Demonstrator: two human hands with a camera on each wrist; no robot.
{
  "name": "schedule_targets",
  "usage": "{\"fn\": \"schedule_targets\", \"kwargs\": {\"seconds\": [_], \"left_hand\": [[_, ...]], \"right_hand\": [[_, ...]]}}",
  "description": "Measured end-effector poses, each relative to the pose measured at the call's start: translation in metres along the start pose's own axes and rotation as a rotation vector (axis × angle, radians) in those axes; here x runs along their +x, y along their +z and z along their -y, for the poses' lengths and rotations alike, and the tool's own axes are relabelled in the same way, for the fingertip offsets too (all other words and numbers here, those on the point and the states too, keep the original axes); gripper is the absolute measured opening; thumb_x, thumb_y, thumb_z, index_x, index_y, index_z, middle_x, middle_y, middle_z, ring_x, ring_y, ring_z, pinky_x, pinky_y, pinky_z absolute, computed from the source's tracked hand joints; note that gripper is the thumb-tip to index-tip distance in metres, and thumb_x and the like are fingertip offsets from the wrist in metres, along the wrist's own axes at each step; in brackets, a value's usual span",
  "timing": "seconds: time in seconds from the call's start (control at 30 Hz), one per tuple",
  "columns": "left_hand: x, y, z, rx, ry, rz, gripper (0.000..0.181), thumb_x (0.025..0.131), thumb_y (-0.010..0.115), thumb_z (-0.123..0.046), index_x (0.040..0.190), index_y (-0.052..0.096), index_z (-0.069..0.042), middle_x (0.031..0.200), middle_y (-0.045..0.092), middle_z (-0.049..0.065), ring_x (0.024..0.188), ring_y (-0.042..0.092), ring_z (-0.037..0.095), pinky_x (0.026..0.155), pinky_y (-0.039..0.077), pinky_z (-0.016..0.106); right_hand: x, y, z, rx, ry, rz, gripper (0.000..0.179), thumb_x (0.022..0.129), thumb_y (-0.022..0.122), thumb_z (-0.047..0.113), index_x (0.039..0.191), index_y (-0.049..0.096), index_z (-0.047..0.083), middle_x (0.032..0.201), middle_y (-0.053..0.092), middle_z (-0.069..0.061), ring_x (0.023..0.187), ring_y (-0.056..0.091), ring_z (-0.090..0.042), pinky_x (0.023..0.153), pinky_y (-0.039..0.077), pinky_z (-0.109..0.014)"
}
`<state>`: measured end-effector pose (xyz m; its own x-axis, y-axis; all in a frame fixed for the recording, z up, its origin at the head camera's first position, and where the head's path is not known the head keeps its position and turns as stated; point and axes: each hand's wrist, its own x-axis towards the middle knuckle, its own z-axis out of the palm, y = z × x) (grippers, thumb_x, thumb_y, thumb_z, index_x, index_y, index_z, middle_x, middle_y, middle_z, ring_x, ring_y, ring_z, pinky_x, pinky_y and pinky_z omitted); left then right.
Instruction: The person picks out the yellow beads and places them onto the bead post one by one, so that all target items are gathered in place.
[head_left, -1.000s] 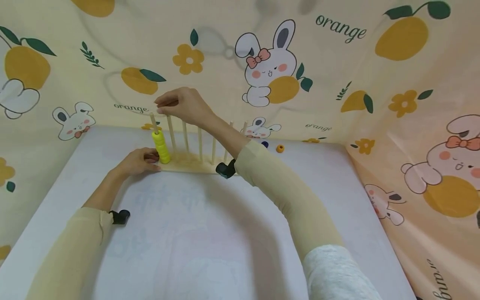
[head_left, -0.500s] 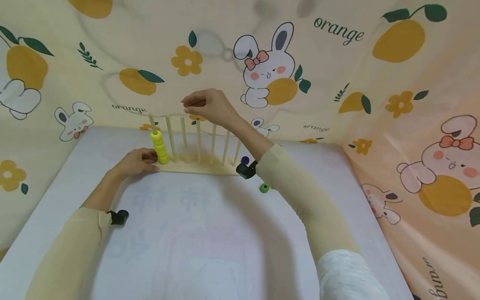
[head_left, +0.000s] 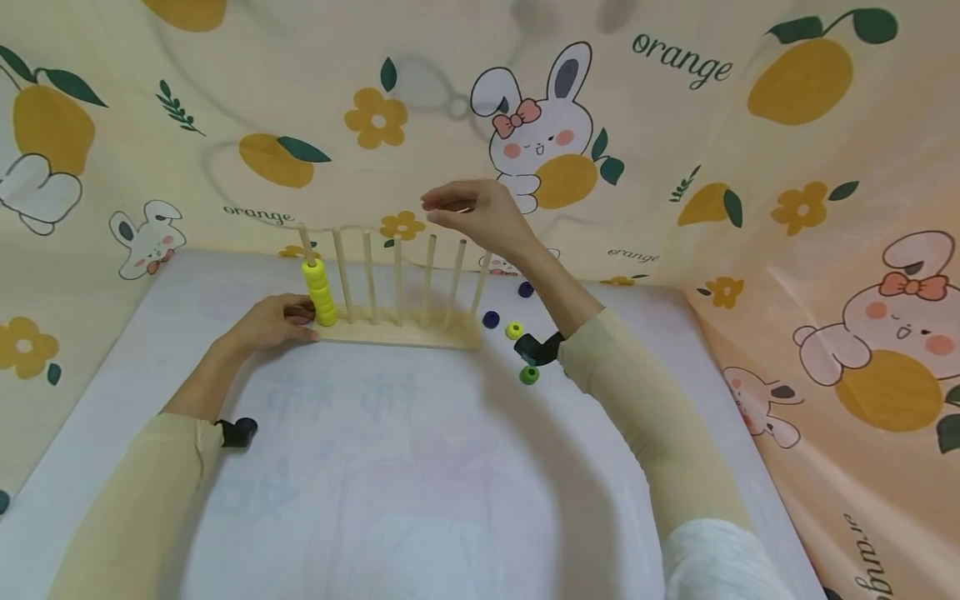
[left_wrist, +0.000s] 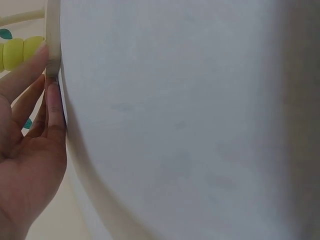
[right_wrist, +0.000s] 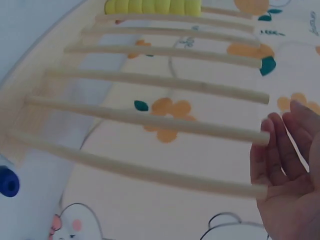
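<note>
A wooden peg rack (head_left: 405, 335) stands on the table, with several upright pegs along its base. Yellow beads (head_left: 320, 293) are stacked on its leftmost peg; the other pegs are bare. My left hand (head_left: 270, 323) grips the left end of the base, and in the left wrist view the thumb (left_wrist: 31, 67) lies beside the lowest bead. Above the right part of the rack hovers my right hand (head_left: 480, 215), fingers loosely bent and nothing between them. The right wrist view has its fingers (right_wrist: 285, 155) near the peg tips.
Right of the rack lie loose beads: a dark blue one (head_left: 491, 320), another dark blue one (head_left: 526, 289), a yellow one (head_left: 514, 331) and a green one (head_left: 529, 375). A printed cloth (head_left: 420, 50) hangs behind the white table (head_left: 390, 467).
My right hand has moved right, from over the leftmost pegs to over the right-hand ones. Its arm now uncovers several loose beads. The left hand keeps its place at the rack.
</note>
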<state>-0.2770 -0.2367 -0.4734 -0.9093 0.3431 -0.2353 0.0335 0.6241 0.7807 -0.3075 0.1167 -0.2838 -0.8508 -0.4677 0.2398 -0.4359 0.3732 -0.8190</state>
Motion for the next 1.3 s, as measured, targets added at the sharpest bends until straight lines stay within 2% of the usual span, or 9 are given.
{"fn": "schedule_targets", "kwargs": {"seconds": [0.23, 0.43, 0.63, 0.77, 0.9, 1.07, 1.3], "left_hand": [[-0.001, -0.001, -0.002, -0.006, -0.015, 0.001, 0.076, 0.088, 0.077, -0.012, 0.147, 0.036, 0.01, 0.139, 0.049, 0.031, 0.127, 0.048, 0.044, 0.11, 0.04, 0.052], [0.002, -0.002, -0.001, 0.0, -0.019, 0.0, 0.078, 0.087, 0.078, -0.014, 0.148, 0.036, 0.009, 0.139, 0.049, 0.031, 0.127, 0.048, 0.044, 0.11, 0.04, 0.052], [0.003, -0.003, 0.0, -0.012, -0.022, -0.001, 0.079, 0.086, 0.079, -0.014, 0.148, 0.035, 0.009, 0.14, 0.048, 0.031, 0.127, 0.049, 0.043, 0.11, 0.041, 0.051], [0.002, -0.003, 0.001, -0.008, -0.02, 0.0, 0.079, 0.086, 0.079, -0.014, 0.148, 0.035, 0.009, 0.139, 0.049, 0.031, 0.127, 0.049, 0.044, 0.11, 0.041, 0.052], [0.001, -0.002, 0.001, -0.012, -0.009, -0.005, 0.077, 0.086, 0.078, -0.012, 0.147, 0.036, 0.01, 0.139, 0.049, 0.031, 0.127, 0.048, 0.044, 0.11, 0.04, 0.052], [0.0, 0.0, 0.001, -0.017, -0.007, 0.001, 0.077, 0.086, 0.078, -0.013, 0.146, 0.037, 0.011, 0.139, 0.049, 0.031, 0.128, 0.047, 0.044, 0.11, 0.04, 0.052], [-0.001, 0.0, 0.0, -0.018, -0.006, -0.004, 0.077, 0.086, 0.079, -0.013, 0.146, 0.037, 0.011, 0.139, 0.049, 0.031, 0.128, 0.047, 0.045, 0.11, 0.04, 0.052]], "right_hand": [[-0.02, -0.012, -0.019, 0.07, 0.027, -0.03, 0.027, 0.09, 0.076, 0.019, 0.115, 0.074, 0.009, 0.111, 0.072, -0.006, 0.096, 0.069, -0.018, 0.088, 0.057, -0.035], [-0.041, -0.021, -0.034, 0.081, 0.072, -0.084, 0.034, 0.091, 0.075, 0.024, 0.122, 0.071, 0.012, 0.119, 0.07, -0.009, 0.104, 0.066, -0.017, 0.093, 0.054, -0.032], [-0.058, -0.027, -0.05, 0.109, 0.071, -0.132, 0.038, 0.092, 0.071, 0.011, 0.128, 0.064, 0.002, 0.125, 0.066, -0.017, 0.109, 0.064, -0.028, 0.092, 0.055, -0.03], [-0.073, -0.028, -0.048, 0.139, 0.092, -0.153, 0.037, 0.092, 0.069, 0.004, 0.128, 0.062, -0.004, 0.126, 0.065, -0.02, 0.11, 0.062, -0.035, 0.088, 0.056, -0.027], [-0.087, -0.028, -0.047, 0.151, 0.114, -0.168, 0.036, 0.092, 0.069, 0.003, 0.126, 0.063, -0.005, 0.124, 0.066, -0.018, 0.11, 0.062, -0.031, 0.09, 0.055, -0.027], [-0.103, -0.025, -0.068, 0.151, 0.145, -0.215, 0.036, 0.091, 0.07, 0.004, 0.126, 0.065, -0.003, 0.124, 0.067, -0.016, 0.112, 0.062, -0.03, 0.095, 0.053, -0.029], [-0.122, -0.018, -0.099, 0.154, 0.162, -0.261, 0.037, 0.091, 0.072, 0.004, 0.126, 0.064, -0.005, 0.125, 0.063, -0.025, 0.111, 0.061, -0.034, 0.093, 0.053, -0.027]]}}
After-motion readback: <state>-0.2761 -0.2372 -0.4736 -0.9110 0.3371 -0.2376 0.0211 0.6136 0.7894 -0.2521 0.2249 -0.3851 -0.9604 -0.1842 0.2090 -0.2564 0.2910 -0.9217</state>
